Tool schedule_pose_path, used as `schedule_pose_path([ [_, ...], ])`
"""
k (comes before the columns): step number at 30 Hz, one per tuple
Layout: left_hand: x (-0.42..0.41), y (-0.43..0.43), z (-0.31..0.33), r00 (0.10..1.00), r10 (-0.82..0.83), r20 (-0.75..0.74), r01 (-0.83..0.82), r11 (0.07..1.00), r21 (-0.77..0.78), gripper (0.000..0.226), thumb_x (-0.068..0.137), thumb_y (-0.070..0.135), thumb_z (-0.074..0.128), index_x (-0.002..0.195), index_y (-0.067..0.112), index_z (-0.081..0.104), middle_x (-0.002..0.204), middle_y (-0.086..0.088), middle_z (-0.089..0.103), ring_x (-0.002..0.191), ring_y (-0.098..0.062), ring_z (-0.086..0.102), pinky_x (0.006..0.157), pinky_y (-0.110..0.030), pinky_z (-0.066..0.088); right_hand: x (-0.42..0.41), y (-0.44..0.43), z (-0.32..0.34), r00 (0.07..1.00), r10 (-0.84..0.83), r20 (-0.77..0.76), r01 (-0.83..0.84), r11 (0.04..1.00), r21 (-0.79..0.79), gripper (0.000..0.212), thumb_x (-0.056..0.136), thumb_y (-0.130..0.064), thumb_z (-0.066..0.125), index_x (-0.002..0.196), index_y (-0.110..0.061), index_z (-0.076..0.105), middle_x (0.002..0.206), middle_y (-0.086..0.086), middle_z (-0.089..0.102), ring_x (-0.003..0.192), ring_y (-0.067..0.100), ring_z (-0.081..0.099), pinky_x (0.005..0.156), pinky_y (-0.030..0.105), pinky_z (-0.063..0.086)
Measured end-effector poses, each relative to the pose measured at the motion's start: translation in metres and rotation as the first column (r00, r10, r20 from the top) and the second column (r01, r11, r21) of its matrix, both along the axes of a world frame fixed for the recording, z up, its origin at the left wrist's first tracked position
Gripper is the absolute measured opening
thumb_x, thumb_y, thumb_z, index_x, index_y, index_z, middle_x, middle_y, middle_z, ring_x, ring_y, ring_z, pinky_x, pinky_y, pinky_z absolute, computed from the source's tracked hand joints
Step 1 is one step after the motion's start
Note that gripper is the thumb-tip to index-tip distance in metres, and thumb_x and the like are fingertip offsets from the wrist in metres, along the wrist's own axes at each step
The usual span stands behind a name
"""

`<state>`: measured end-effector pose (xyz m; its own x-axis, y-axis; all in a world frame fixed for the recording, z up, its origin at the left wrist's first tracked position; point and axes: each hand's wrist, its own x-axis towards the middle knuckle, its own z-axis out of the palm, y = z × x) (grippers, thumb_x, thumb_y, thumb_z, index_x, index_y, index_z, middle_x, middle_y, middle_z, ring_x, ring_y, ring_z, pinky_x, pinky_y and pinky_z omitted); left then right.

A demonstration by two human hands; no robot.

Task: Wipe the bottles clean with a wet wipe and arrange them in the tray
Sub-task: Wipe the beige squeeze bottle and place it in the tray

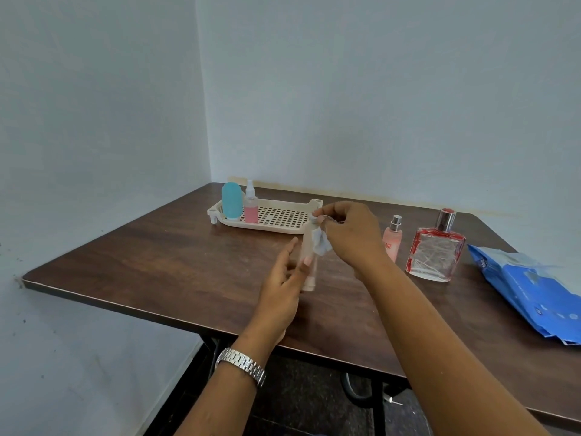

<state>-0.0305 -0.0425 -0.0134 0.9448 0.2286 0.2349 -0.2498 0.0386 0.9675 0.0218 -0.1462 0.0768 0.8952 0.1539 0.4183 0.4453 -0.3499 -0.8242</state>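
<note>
A clear spray bottle (308, 283) is being gripped upright by the left hand (279, 297), while a crumpled wet wipe (321, 243) is being pinched against its top by the right hand (352, 237).

Layout about my grip, at mid-table (157, 262). My left hand (283, 284) holds the bottle (309, 269) upright; my right hand (349, 234) pinches the wipe (320, 243) against its top. Behind the grip and to its left, the tray (267, 226) lies on the table. In its far-left end stand a round bottle (232, 199) and, touching on its right, a sprayer (251, 206). Right of the grip, going outward: a slim sprayer (393, 239), a flask (435, 250) just beside it, then the wipes pack (534, 291), lying flat.
</note>
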Motion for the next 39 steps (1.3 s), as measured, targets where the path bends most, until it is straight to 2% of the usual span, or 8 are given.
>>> schedule_pose_path([
  [3,-0.003,-0.002,0.005,0.996,-0.085,0.040,0.089,0.990,-0.113,0.044,0.097,0.036,0.043,0.138,0.048,0.032,0.114,0.014,0.065,0.103,-0.014,0.065,0.080,-0.030,0.054,-0.001,0.003,-0.004,0.995,0.095,-0.032,-0.089,0.984,0.153,0.020,0.089,-0.012,0.060,0.081,-0.028,0.070,0.095,-0.007,0.068,0.094,0.010,0.061,0.079,0.024,0.052],
  [7,-0.002,0.007,0.010,0.994,-0.108,0.012,0.105,0.922,-0.373,0.035,0.104,0.028,0.032,0.136,0.032,0.045,0.108,-0.010,0.071,0.082,-0.023,0.067,0.061,-0.029,0.052,-0.002,0.002,-0.017,0.995,0.069,-0.071,-0.045,0.953,0.301,0.023,0.088,-0.012,0.060,0.077,-0.030,0.069,0.095,-0.007,0.070,0.095,0.014,0.063,0.087,0.040,0.053],
  [14,0.001,0.011,0.013,0.985,-0.156,-0.076,0.083,0.809,-0.582,0.049,0.099,0.051,0.027,0.133,0.024,0.051,0.101,-0.016,0.066,0.061,-0.020,0.057,0.047,-0.025,0.049,-0.013,0.000,-0.044,0.991,0.066,-0.114,-0.017,0.921,0.390,0.011,0.085,-0.016,0.066,0.095,-0.019,0.071,0.096,0.001,0.072,0.083,0.009,0.066,0.069,0.024,0.052],
  [18,0.002,0.015,0.010,0.978,-0.198,-0.068,0.125,0.812,-0.570,0.064,0.095,0.061,0.018,0.135,0.023,0.048,0.094,-0.013,0.068,0.060,-0.015,0.055,0.048,-0.023,0.044,-0.020,-0.003,-0.055,0.987,0.134,-0.084,-0.116,0.974,0.194,0.034,0.075,-0.016,0.076,0.107,-0.022,0.067,0.110,-0.003,0.065,0.097,0.009,0.062,0.082,0.028,0.054],
  [22,0.004,0.016,0.008,0.974,-0.211,-0.084,0.134,0.833,-0.537,0.072,0.091,0.067,0.012,0.136,0.022,0.048,0.097,-0.012,0.069,0.063,-0.013,0.059,0.048,-0.021,0.040,-0.028,0.000,-0.061,0.981,0.132,0.141,-0.117,0.987,-0.108,0.027,0.079,-0.004,0.069,0.096,-0.025,0.071,0.101,-0.013,0.062,0.092,-0.010,0.054,0.080,0.004,0.040],
  [25,0.006,0.016,0.007,0.971,-0.224,-0.083,0.146,0.831,-0.538,0.077,0.087,0.072,0.012,0.135,0.024,0.049,0.094,-0.011,0.065,0.065,-0.014,0.055,0.049,-0.023,0.038,-0.030,0.005,-0.062,0.943,0.153,0.294,-0.077,0.964,-0.255,0.024,0.082,0.000,0.063,0.094,-0.018,0.074,0.097,-0.011,0.064,0.086,-0.013,0.053,0.078,-0.001,0.037],
  [31,0.006,0.014,0.009,0.983,-0.133,-0.122,0.040,0.819,-0.572,0.062,0.095,0.058,0.026,0.113,0.009,0.060,0.070,-0.008,0.059,0.049,-0.012,0.048,0.038,-0.018,0.034,-0.024,0.011,-0.058,0.919,0.086,0.385,0.030,0.958,-0.287,0.024,0.083,-0.002,0.059,0.093,-0.018,0.073,0.100,-0.004,0.067,0.094,0.008,0.058,0.083,0.021,0.046],
  [39,0.006,0.012,0.013,0.978,-0.041,-0.205,-0.099,0.773,-0.627,0.051,0.100,0.047,0.034,0.111,0.002,0.054,0.061,-0.009,0.059,0.038,-0.008,0.044,0.031,-0.015,0.030,-0.031,0.006,-0.068,0.905,0.130,0.404,-0.026,0.967,-0.252,0.021,0.081,0.001,0.062,0.089,-0.016,0.072,0.093,-0.005,0.067,0.086,0.006,0.060,0.079,0.017,0.047],
])
